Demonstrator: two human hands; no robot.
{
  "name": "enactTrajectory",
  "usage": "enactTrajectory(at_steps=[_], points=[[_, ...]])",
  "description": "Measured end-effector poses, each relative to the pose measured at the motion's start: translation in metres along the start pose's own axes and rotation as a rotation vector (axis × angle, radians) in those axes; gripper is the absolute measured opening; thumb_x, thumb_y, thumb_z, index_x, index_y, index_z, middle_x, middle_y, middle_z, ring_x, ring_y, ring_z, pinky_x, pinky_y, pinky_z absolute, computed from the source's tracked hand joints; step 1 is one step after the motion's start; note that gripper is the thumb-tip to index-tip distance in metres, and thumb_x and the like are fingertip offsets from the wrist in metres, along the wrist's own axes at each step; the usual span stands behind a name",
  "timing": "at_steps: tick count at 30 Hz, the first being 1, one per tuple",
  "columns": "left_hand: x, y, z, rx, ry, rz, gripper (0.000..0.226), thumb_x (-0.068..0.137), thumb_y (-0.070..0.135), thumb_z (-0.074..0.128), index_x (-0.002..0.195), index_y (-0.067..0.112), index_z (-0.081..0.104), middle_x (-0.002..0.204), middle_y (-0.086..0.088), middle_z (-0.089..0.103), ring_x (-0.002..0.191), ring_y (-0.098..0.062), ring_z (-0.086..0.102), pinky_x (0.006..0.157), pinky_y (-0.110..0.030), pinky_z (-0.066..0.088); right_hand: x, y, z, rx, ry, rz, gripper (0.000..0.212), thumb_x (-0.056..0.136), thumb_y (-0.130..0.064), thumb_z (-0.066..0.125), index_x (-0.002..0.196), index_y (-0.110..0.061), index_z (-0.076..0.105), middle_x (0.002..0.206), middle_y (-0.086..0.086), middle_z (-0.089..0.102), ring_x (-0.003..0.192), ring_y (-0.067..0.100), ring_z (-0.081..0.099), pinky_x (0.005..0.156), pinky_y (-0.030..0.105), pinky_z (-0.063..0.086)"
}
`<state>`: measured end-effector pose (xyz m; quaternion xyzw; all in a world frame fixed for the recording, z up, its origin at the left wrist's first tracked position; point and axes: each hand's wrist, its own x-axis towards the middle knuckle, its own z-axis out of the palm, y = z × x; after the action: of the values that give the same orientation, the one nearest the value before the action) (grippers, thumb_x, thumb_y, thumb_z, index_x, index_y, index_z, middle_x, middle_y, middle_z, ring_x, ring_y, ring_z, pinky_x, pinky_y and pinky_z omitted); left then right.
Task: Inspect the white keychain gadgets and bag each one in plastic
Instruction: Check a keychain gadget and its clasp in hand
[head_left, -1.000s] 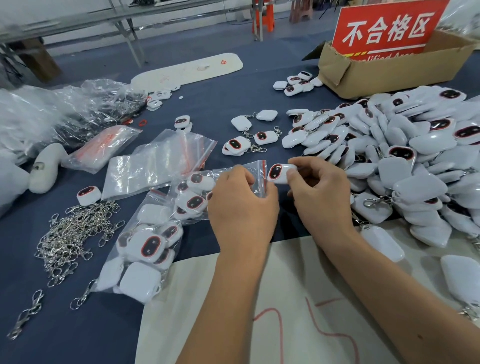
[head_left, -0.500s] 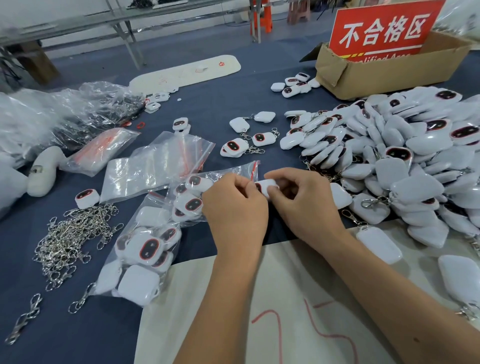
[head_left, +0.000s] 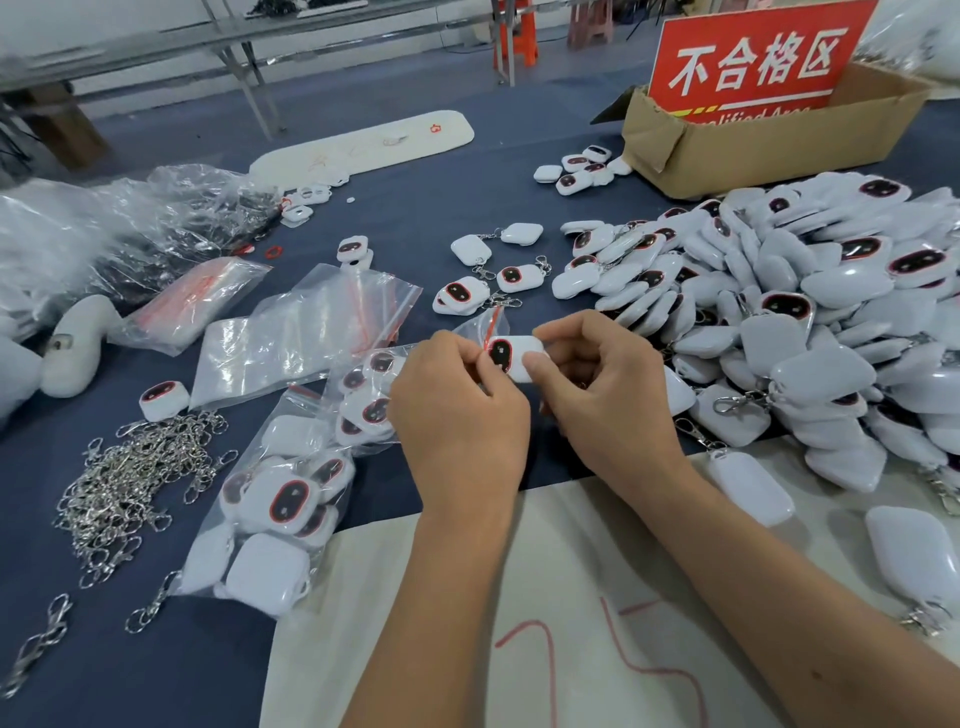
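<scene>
My right hand (head_left: 602, 400) pinches a white keychain gadget (head_left: 514, 356) with a black, red-rimmed face, at the centre of the blue table. My left hand (head_left: 457, 415) pinches the mouth of a small clear plastic bag (head_left: 480, 327) with a red zip strip, right beside the gadget's left end. Whether the gadget sits partly inside the bag I cannot tell. A large heap of white gadgets (head_left: 810, 312) fills the right side. Bagged gadgets (head_left: 280, 499) lie left of my left hand.
A pile of metal clasps (head_left: 130, 483) lies at the left. Empty zip bags (head_left: 306, 332) sit behind the bagged ones. A cardboard box (head_left: 769, 145) with a red sign stands at the back right. White paper (head_left: 467, 623) covers the near table edge.
Both hands dipped toward the table with the gadget nearly hidden, then rose again; the gadget now shows its dark face beside the bag mouth.
</scene>
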<state>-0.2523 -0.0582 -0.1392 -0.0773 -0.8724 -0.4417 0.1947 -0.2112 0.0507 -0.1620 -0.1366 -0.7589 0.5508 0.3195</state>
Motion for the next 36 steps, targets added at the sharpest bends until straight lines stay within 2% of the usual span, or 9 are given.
enactTrajectory(at_steps=[7, 9, 14, 18, 20, 25, 27, 30, 36], points=[[-0.013, 0.009, 0.005, -0.102, -0.021, 0.137, 0.009, 0.090, 0.010, 0.067, 0.082, 0.011, 0.065, 0.077, 0.001, 0.065, 0.073, -0.020, 0.059, 0.073, -0.035, 0.044, 0.001, 0.005, -0.001, 0.069, -0.046, 0.030, 0.009, 0.092, -0.011, 0.078, 0.091, -0.013, 0.069, 0.075, -0.004, 0.074, 0.067, 0.017, 0.072, 0.060, 0.025, 0.055], [-0.012, 0.009, 0.004, -0.129, 0.006, 0.136, 0.009, 0.089, 0.009, 0.067, 0.081, 0.011, 0.065, 0.077, 0.002, 0.065, 0.072, -0.019, 0.059, 0.072, -0.033, 0.044, 0.001, 0.001, -0.004, 0.185, -0.194, 0.043, 0.009, 0.100, -0.009, 0.068, 0.094, -0.013, 0.073, 0.076, 0.001, 0.077, 0.063, 0.029, 0.072, 0.055, 0.033, 0.057], [-0.012, 0.010, 0.002, -0.178, 0.060, 0.145, 0.009, 0.087, 0.006, 0.068, 0.080, 0.011, 0.065, 0.075, 0.002, 0.065, 0.071, -0.019, 0.060, 0.070, -0.031, 0.046, 0.003, -0.007, -0.010, 0.344, -0.605, 0.103, 0.027, 0.110, -0.007, 0.044, 0.106, -0.012, 0.071, 0.065, 0.001, 0.054, 0.049, 0.012, 0.041, 0.044, 0.020, 0.034], [-0.013, 0.011, 0.001, -0.225, 0.102, 0.177, 0.010, 0.086, 0.003, 0.069, 0.081, 0.012, 0.066, 0.076, 0.003, 0.065, 0.070, -0.015, 0.058, 0.069, -0.016, 0.043, 0.001, -0.013, -0.010, 0.454, -0.741, 0.121, 0.033, 0.107, 0.005, 0.040, 0.112, -0.020, 0.061, 0.073, -0.009, 0.060, 0.056, 0.006, 0.050, 0.049, 0.018, 0.038], [-0.012, 0.010, 0.001, -0.252, 0.114, 0.156, 0.010, 0.086, 0.004, 0.069, 0.080, 0.012, 0.065, 0.075, 0.003, 0.065, 0.071, -0.017, 0.061, 0.070, -0.026, 0.049, 0.000, -0.011, -0.005, 0.425, -0.752, 0.140, 0.042, 0.107, 0.011, 0.036, 0.129, -0.017, 0.058, 0.085, 0.001, 0.064, 0.067, 0.020, 0.053, 0.055, 0.025, 0.040], [-0.008, 0.008, 0.001, -0.262, 0.166, 0.078, 0.013, 0.085, 0.006, 0.067, 0.077, 0.015, 0.064, 0.070, 0.005, 0.064, 0.068, -0.016, 0.061, 0.068, -0.036, 0.051, -0.001, 0.001, -0.002, 0.037, -0.437, -0.037, 0.057, 0.093, 0.018, 0.044, 0.120, -0.023, 0.073, 0.090, -0.016, 0.077, 0.057, 0.017, 0.063, 0.056, 0.026, 0.050], [-0.008, 0.009, 0.001, -0.272, 0.164, 0.066, 0.012, 0.085, 0.007, 0.066, 0.077, 0.014, 0.064, 0.069, 0.005, 0.064, 0.067, -0.017, 0.061, 0.069, -0.037, 0.051, -0.002, -0.001, -0.003, 0.027, -0.495, -0.082, 0.058, 0.090, 0.018, 0.044, 0.109, -0.029, 0.072, 0.081, -0.027, 0.071, 0.062, -0.002, 0.064, 0.061, 0.010, 0.045], [-0.008, 0.009, 0.003, -0.284, 0.137, 0.054, 0.010, 0.085, 0.009, 0.065, 0.077, 0.015, 0.064, 0.069, 0.006, 0.064, 0.068, -0.017, 0.062, 0.070, -0.038, 0.052, -0.005, -0.007, -0.001, 0.039, -0.563, -0.102, 0.058, 0.092, 0.013, 0.047, 0.101, -0.039, 0.068, 0.076, -0.029, 0.068, 0.065, -0.008, 0.061, 0.060, 0.007, 0.043], [-0.005, 0.000, 0.010, -0.094, -0.168, 0.026, 0.014, 0.092, 0.012, 0.061, 0.079, 0.015, 0.063, 0.074, 0.003, 0.065, 0.075, -0.019, 0.060, 0.074, -0.040, 0.048, 0.005, 0.001, -0.002, -0.057, 0.239, 0.029, 0.042, 0.086, 0.013, 0.042, 0.093, -0.017, 0.071, 0.081, -0.004, 0.076, 0.061, 0.012, 0.063, 0.067, 0.036, 0.054]])
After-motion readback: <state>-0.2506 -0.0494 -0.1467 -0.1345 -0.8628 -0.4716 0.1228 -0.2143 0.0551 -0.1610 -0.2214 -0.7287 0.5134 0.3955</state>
